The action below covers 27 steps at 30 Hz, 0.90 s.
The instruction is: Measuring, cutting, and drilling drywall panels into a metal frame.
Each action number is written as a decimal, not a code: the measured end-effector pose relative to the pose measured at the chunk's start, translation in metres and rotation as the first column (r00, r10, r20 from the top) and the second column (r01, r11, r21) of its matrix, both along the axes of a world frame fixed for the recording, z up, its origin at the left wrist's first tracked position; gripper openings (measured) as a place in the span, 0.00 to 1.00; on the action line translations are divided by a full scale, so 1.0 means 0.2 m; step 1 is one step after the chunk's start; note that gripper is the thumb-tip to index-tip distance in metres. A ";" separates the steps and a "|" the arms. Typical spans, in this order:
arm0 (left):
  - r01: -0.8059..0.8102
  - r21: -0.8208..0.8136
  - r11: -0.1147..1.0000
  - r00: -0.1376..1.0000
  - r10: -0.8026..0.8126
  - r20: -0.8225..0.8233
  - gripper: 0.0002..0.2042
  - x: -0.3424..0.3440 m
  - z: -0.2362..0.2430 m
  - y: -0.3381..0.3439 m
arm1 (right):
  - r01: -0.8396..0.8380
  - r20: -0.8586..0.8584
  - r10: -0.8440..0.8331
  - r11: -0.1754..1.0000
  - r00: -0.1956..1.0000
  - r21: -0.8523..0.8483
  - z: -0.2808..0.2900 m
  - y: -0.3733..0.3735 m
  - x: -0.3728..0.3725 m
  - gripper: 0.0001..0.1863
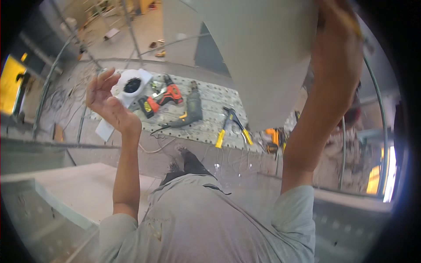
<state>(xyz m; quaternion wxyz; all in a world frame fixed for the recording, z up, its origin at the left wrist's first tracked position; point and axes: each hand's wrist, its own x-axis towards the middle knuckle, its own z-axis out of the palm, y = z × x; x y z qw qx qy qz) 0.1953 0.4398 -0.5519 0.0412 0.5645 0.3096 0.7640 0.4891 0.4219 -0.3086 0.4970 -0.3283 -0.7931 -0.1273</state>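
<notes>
My left hand (107, 101) is raised on the left with its fingers apart and slightly curled, nothing in it. A large pale flat panel (272, 57) fills the upper middle and right. Up at the panel's right edge is my right hand (337, 48), its fingers blurred and partly cut off by the frame. A thin yellowish thing (351, 22) shows beside those fingers, too smeared to name. Below my left hand, a white tub (121, 90) holds dark small pieces that look like screws (132, 85).
On a perforated metal platform (215, 94) lie a red-and-black cordless drill (171, 94), a grey corded power tool (193, 107) and yellow-handled cutters (230, 120). An orange-and-black tool (272, 138) lies farther right. Metal scaffold rails (81, 122) stand around. A white board (96, 184) is at lower left.
</notes>
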 end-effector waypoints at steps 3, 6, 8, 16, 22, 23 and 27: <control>0.159 -0.061 0.985 0.987 -0.160 -0.009 0.27 0.18 -0.12 0.04 | 0.368 -0.049 -0.393 0.892 0.918 -0.261 -0.31 -0.29 0.24 0.15; 0.322 -0.222 0.920 0.933 -0.349 -0.093 0.26 0.30 -0.37 0.01 | 0.145 -0.354 -0.498 0.715 0.792 -0.684 -0.69 -0.64 0.40 0.16; 0.468 -0.351 0.811 0.844 -0.529 -0.096 0.28 0.38 -0.54 -0.05 | 0.179 -0.270 -0.538 0.640 0.798 -0.747 -1.01 -0.92 0.57 0.14; 0.779 -0.626 0.031 0.545 -0.526 0.653 0.41 0.61 -1.05 0.05 | -0.083 -0.256 -0.824 0.249 0.505 -0.965 -1.82 -1.56 0.98 0.11; 0.511 -0.813 -0.279 0.749 -0.319 0.580 0.48 0.87 -1.24 0.04 | 0.014 -0.091 -0.717 0.138 0.691 -0.990 -1.83 -1.46 1.52 0.13; 0.644 -0.719 -0.262 0.692 -0.200 0.693 0.46 0.91 -1.29 0.03 | 0.016 -0.090 -0.725 0.137 0.683 -0.990 -1.84 -1.41 1.65 0.13; 0.848 -0.479 -0.226 0.452 -0.164 0.877 0.38 1.05 -1.38 -0.08 | -0.102 -0.149 -0.442 0.128 0.885 -0.987 -1.92 -1.13 2.10 0.13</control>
